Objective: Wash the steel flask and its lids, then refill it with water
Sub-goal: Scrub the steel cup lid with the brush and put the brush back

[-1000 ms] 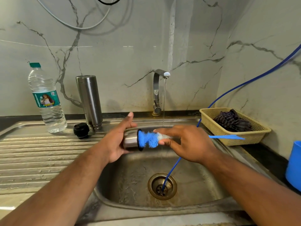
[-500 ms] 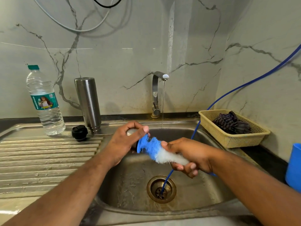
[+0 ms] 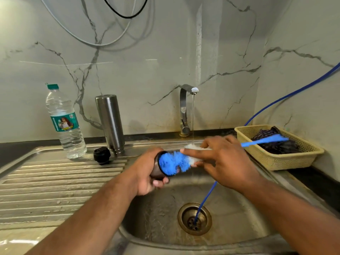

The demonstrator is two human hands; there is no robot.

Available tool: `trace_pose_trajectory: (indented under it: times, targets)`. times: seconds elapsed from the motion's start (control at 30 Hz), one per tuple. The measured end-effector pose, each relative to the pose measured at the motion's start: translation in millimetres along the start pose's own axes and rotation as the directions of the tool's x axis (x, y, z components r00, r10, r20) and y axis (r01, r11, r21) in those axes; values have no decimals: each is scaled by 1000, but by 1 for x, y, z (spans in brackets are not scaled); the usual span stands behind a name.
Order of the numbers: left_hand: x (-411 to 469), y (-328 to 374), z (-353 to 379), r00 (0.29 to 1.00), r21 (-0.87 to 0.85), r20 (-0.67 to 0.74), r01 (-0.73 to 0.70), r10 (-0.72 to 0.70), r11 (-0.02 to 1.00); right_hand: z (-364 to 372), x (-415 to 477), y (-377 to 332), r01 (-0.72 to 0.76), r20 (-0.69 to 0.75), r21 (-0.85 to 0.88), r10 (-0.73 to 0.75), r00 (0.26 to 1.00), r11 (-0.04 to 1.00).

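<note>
Two hands are held over the sink basin (image 3: 239, 234). The steel cup lid (image 3: 156, 172) is gripped in the curled left hand (image 3: 147, 181), its axis level and its mouth turned right. The brush (image 3: 173, 162), laid left to right, is pinched by the right hand (image 3: 228, 162), with the bristles inside the lid. The flask (image 3: 110, 124) is stood upright on the drainboard (image 3: 55, 181); the basket (image 3: 276, 161) is close at the right.

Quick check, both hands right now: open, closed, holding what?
Left hand: closed, gripping the steel lid.
Right hand: closed, holding the brush, bristles in the lid's mouth.
</note>
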State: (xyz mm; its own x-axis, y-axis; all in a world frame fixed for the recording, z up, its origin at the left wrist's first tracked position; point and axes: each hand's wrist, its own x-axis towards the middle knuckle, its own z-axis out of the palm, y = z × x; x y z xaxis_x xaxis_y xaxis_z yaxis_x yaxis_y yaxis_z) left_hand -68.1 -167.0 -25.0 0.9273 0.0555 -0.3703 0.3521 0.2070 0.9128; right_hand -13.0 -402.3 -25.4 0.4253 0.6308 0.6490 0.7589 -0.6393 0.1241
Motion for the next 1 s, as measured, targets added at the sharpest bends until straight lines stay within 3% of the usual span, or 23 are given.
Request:
trace_pose_trajectory:
  times: [0.1, 0.17, 0.23, 0.3, 0.43, 0.5, 0.6, 0.7, 0.8, 0.9, 1.0]
  targets:
    - [1, -3, -9, 979, 166, 89, 168, -185, 972, -6, 0, 1, 286, -216, -186, -323, 921, 940]
    - [2, -5, -10, 969, 256, 79, 208, -235, 944, -8, 1, -5, 294, -187, -250, -344, 920, 923]
    - [3, -2, -7, 989, 256, 36, 127, -141, 958, -9, 3, -13, 118, 10, -188, -118, 993, 975]
    - [5, 2, -4, 1000, 266, -5, -18, 20, 964, -7, 4, -16, -144, 214, -120, 167, 962, 982]
    - [4, 3, -1, 943, 449, -49, -273, 329, 850, 4, 5, -19, -385, 390, 47, 338, 857, 922]
    - [0, 3, -2, 905, 426, -22, -377, 426, 823, 5, 6, -23, -447, 423, 132, 357, 833, 885]
    - [-4, 4, -2, 904, 305, -51, -392, 425, 868, 3, 5, -22, -386, 331, 113, 331, 884, 916]
    - [-3, 6, -1, 948, 17, -116, -295, 295, 955, 1, 3, -23, -236, 180, 55, 223, 958, 970]
    - [-1, 8, -8, 979, -171, -71, -202, 192, 965, 5, 3, -24, -67, 6, -78, 68, 998, 995]
    - [-2, 4, -12, 996, -93, 55, -70, 76, 993, 8, 3, -22, -30, -86, -158, 16, 996, 987]
    - [-3, 2, -12, 992, 118, 88, -105, 95, 987, 0, 3, -28, -157, 11, -78, 158, 987, 984]
